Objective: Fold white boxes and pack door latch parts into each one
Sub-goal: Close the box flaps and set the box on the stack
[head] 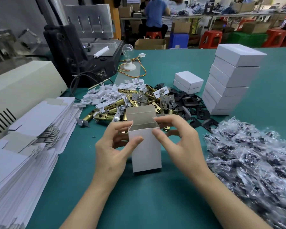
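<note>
An upright white box (146, 154) stands on the green table in front of me, its top open and its lid flap raised at the back. My left hand (112, 151) grips its left side, thumb on the front face. My right hand (177, 142) holds the right side, thumb on the front and fingers at the top right flap. Behind the box lies a heap of brass door latches (116, 109), silver faceplates (163, 96), black strike plates (191, 103) and small white plastic pieces (106, 95).
Stacks of flat white box blanks (23, 146) fill the left side. A tall stack of closed white boxes (228, 81) and two more boxes (188, 81) stand at the back right. Clear bags of screws (254, 162) pile on the right. A machine (76, 47) and a light bulb (127, 48) stand behind.
</note>
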`<state>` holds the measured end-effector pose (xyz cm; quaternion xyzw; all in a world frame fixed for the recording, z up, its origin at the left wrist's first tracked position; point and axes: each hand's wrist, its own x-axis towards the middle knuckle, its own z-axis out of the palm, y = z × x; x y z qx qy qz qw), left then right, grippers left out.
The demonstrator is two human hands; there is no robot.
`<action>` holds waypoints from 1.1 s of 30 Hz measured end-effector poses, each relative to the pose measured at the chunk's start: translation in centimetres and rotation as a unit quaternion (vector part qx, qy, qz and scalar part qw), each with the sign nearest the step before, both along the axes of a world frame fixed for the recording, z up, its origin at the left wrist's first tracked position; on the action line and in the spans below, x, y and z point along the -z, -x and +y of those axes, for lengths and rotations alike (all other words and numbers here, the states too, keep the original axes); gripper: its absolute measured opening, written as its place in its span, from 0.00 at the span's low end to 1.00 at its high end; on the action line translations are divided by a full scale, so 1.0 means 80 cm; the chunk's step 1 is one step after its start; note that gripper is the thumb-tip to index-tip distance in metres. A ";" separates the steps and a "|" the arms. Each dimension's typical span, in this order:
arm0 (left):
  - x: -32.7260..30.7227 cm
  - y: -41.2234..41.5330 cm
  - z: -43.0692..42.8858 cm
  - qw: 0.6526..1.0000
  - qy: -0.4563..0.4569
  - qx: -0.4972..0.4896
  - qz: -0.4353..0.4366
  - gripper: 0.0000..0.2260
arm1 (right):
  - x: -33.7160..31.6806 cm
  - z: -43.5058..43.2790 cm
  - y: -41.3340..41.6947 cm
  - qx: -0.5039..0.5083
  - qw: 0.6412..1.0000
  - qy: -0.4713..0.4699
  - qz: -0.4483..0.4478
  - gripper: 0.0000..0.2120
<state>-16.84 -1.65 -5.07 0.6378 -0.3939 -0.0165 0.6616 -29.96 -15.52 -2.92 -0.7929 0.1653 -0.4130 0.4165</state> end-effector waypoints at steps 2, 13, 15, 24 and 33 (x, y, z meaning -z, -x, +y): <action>-0.002 0.001 -0.001 1.000 -0.007 0.011 -0.004 0.13 | -0.002 0.000 0.005 -0.011 1.000 0.006 -0.001 0.08; -0.014 0.005 0.001 0.999 -0.001 0.020 -0.043 0.08 | -0.010 0.012 0.009 -0.043 0.999 -0.011 0.016 0.06; -0.017 0.007 0.001 0.999 0.011 0.020 -0.043 0.04 | -0.011 0.017 0.007 -0.059 0.995 -0.082 0.003 0.05; -0.020 0.005 0.003 0.998 0.037 0.041 -0.011 0.12 | -0.013 0.020 -0.004 -0.130 0.975 -0.170 -0.054 0.12; -0.026 0.003 0.011 0.996 0.019 0.041 -0.071 0.11 | -0.013 0.020 0.011 -0.122 0.982 -0.137 -0.037 0.10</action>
